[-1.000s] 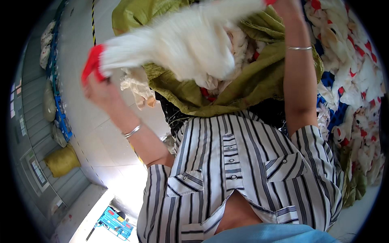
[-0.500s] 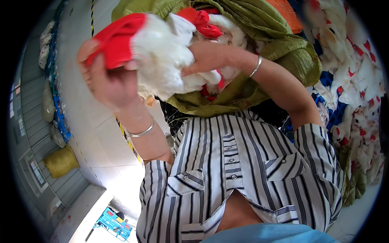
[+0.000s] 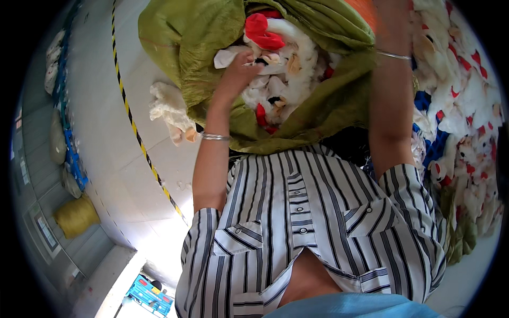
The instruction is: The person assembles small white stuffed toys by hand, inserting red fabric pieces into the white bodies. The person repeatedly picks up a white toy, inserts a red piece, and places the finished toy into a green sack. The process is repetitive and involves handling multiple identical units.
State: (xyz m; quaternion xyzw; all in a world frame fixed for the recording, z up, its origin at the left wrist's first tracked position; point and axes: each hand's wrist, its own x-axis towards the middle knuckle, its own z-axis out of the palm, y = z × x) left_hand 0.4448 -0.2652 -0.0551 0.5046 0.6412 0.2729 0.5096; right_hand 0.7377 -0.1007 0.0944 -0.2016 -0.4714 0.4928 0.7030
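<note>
An olive-green sack (image 3: 199,58) stands open in front of me, holding a heap of unstuffed white plush toy skins (image 3: 297,58) with red, peach and black patches. My left hand (image 3: 238,74) reaches into its mouth and touches the heap, thumb and fingers apart, beside a white fabric flap (image 3: 225,58). A red piece of cloth (image 3: 262,33) lies just beyond those fingers. My right hand (image 3: 391,24) is stretched up to the top edge, right of the sack. It is smeared by motion and partly cut off, so whatever it holds is hidden.
More white and red plush skins (image 3: 466,132) are piled at the right over blue material (image 3: 437,151). A cream plush piece (image 3: 172,108) lies on the floor left of the sack. Black-and-yellow tape (image 3: 131,114) runs along the floor. A yellow bundle (image 3: 77,216) stands by the left wall.
The red and white plush skin that both hands held at the left is out of sight. My left hand has moved right into the sack; my right hand has swung up and right.
</note>
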